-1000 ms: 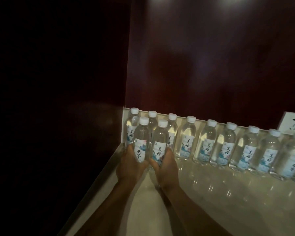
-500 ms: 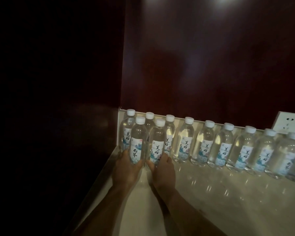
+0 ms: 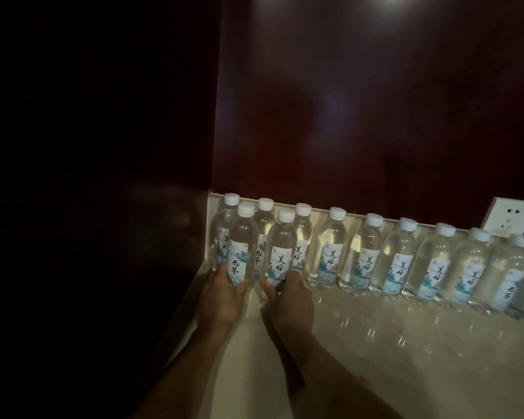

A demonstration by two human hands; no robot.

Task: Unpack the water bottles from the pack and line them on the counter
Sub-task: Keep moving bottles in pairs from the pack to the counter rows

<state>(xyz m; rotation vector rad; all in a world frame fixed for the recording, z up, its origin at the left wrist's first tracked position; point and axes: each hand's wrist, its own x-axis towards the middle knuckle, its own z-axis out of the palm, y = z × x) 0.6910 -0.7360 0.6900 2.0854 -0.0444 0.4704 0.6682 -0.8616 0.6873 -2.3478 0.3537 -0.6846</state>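
Observation:
Several clear water bottles with white caps and blue-white labels stand in a row (image 3: 363, 255) along the back of the pale counter (image 3: 375, 343). Two more bottles stand in front of that row at its left end. My left hand (image 3: 221, 300) grips the base of the front left bottle (image 3: 242, 246). My right hand (image 3: 291, 303) grips the base of the front right bottle (image 3: 280, 252). Both bottles are upright and seem to rest on the counter. The pack is out of view.
A dark red glossy wall (image 3: 345, 116) rises behind the row and another closes the left side (image 3: 103, 176). A white wall socket (image 3: 508, 217) sits at the back right. The counter's left edge (image 3: 176, 316) runs along the dark side wall.
Both hands have slid down from the labels to the bottle bases over the last second. The two front bottles stay at the left end of the row.

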